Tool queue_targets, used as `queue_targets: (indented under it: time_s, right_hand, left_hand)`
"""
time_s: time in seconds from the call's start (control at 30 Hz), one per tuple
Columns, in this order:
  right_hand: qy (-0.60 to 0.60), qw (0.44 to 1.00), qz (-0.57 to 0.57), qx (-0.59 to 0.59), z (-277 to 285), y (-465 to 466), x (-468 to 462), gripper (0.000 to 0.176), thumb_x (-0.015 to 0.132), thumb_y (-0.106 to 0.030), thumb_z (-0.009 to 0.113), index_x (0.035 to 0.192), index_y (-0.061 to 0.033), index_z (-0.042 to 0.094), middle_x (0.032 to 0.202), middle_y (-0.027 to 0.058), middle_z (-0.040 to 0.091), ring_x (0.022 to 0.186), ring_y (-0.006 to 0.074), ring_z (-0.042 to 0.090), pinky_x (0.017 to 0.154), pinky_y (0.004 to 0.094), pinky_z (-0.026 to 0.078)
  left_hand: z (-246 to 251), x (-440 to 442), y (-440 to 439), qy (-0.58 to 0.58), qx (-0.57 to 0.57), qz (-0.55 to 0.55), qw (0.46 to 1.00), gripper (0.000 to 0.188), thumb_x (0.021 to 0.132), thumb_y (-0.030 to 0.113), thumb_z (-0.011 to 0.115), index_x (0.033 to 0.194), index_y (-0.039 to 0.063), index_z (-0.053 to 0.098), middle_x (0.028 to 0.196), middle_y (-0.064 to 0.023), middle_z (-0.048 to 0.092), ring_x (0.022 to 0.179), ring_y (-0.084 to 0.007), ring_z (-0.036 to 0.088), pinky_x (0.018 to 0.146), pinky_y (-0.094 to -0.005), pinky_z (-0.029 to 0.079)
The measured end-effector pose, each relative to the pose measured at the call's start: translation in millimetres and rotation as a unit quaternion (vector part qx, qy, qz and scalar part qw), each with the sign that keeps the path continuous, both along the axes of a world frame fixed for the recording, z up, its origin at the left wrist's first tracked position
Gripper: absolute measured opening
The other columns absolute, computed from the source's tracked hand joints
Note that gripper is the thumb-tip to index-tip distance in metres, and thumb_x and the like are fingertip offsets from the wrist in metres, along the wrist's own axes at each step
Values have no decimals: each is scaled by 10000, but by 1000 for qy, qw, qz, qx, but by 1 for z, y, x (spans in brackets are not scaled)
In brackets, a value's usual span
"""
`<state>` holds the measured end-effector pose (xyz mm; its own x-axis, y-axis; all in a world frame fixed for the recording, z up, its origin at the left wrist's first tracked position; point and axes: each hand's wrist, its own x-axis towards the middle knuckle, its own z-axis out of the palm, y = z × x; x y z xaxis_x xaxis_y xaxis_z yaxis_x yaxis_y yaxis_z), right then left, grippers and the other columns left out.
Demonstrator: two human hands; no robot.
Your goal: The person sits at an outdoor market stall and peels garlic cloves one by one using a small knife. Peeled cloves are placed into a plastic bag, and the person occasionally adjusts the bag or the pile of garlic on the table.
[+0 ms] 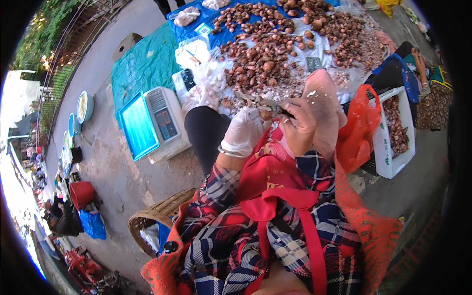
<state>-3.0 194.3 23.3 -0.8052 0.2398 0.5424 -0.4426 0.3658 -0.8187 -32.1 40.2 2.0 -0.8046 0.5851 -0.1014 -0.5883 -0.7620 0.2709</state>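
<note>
My left hand [241,127], in a thin white glove, is closed around a brown tuber [266,113] with a dry, ragged brown strip [254,100] along its top. Bare and wearing a ring, my right hand [300,121] pinches a small dark object [285,110] against the tuber's right side; whether this is a blade I cannot tell. Both hands meet over my lap, above a red apron [271,173]. Just beyond them spreads a large heap of small brown tubers [258,66], with pale peel scraps among them.
A scale with a blue tray [138,127] stands to the left on the ground. On the right are a red plastic bag [359,132] and a white foam box [391,167] of small tubers. A person's hand [419,62] shows beyond. A wicker basket [162,210] sits at lower left.
</note>
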Motion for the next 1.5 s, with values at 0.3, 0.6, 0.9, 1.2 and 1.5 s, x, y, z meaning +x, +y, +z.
queue_targets:
  time_s: [0.3, 0.6, 0.9, 1.2, 1.5]
  right_hand:
    - [-28, 999, -40, 0, -16, 4, 3, 282, 673, 142, 660, 927, 18, 648, 908, 107, 594, 827, 224, 596, 705, 292, 499]
    - [-55, 997, -10, -47, -22, 0, 7, 297, 664, 113, 672, 933, -12, 657, 896, 99, 595, 819, 245, 592, 729, 312, 476]
    - [-53, 998, -21, -33, -24, 3, 5, 280, 663, 92, 694, 919, -13, 653, 890, 99, 594, 806, 246, 593, 715, 317, 480]
    - [-55, 998, -30, 10, -25, 2, 8, 316, 641, 92, 704, 935, -17, 663, 882, 105, 601, 821, 250, 590, 725, 324, 485]
    - [-259, 915, 41, -306, -49, 0, 7, 197, 908, -97, 612, 1079, 1, 610, 881, 37, 647, 664, 75, 558, 614, 201, 459]
  left_hand:
    - [28, 8, -2, -24, -87, 41, 995, 247, 882, 185, 605, 1084, 48, 570, 1010, -47, 616, 949, -189, 590, 889, -337, 471]
    - [10, 6, -4, 17, -181, 92, 979, 251, 857, 39, 571, 1106, 25, 547, 1002, -61, 628, 919, -178, 619, 831, -302, 508]
    - [-2, 4, -9, 33, -187, 103, 976, 262, 866, 31, 572, 1125, 53, 539, 1050, -86, 654, 950, -202, 647, 788, -323, 527]
    - [15, 3, 3, 81, -323, 161, 929, 335, 798, -46, 597, 1118, -10, 506, 1028, -124, 644, 923, -209, 644, 834, -312, 507]
    - [18, 6, 11, 183, -263, 171, 932, 580, 847, 48, 648, 1375, 7, 412, 1060, -71, 620, 918, -132, 586, 803, -256, 468]
